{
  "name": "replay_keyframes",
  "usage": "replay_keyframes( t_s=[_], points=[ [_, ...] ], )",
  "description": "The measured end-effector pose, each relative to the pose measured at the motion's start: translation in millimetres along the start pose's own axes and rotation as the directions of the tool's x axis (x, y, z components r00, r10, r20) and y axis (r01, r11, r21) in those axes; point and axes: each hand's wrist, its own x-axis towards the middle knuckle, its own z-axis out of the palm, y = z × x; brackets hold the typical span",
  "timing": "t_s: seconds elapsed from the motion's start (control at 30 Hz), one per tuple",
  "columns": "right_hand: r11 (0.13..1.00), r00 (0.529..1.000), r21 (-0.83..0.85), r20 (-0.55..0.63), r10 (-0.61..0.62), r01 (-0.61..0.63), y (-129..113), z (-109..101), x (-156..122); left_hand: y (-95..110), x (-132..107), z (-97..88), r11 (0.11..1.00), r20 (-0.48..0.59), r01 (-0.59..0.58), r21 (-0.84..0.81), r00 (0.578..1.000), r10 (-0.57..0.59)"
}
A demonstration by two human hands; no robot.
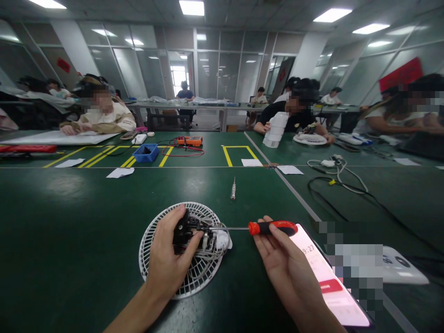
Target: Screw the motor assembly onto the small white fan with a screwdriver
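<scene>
A round white fan grille (147,249) lies on the green table in front of me. On it sits a black motor assembly (181,226) with white wires bunched around it. My left hand (169,252) grips this assembly, fingers behind and thumb in front. My right hand (277,252) holds a screwdriver (265,228) by its red and black handle, palm turned up. The shaft points left, and its tip meets the assembly near my left thumb; the exact contact point is too small to make out. A small clear-handled screwdriver (233,189) lies farther back.
A lit phone (333,282) lies by my right forearm, with a white panel (398,266) beyond it. Cables (336,180) run along the right. Farther back are a blue bin (145,153), an orange multimeter (189,141) and paper slips. Other people work around the tables.
</scene>
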Motion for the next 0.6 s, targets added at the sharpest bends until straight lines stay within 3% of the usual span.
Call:
replay_keyframes(
  t_s=[0.13,0.37,0.6],
  points=[
    [0.997,0.999,-0.055,0.008,0.053,-0.052,6.0,-5.1,1.3,-0.1,0.4,-0.9,1.0,-0.004,-0.002,0.006,1.0,0.002],
    [1.0,1.0,0.003,-0.01,0.019,-0.019,3.6,-0.4,0.1,-0.3,0.0,-1.1,1.0,-0.002,-0.008,0.015,1.0,0.008],
    [0.998,0.999,-0.049,0.0,0.04,-0.04,10.4,-4.4,0.8,0.0,0.1,-1.1,1.0,-0.005,-0.021,0.005,1.0,0.021]
  ],
)
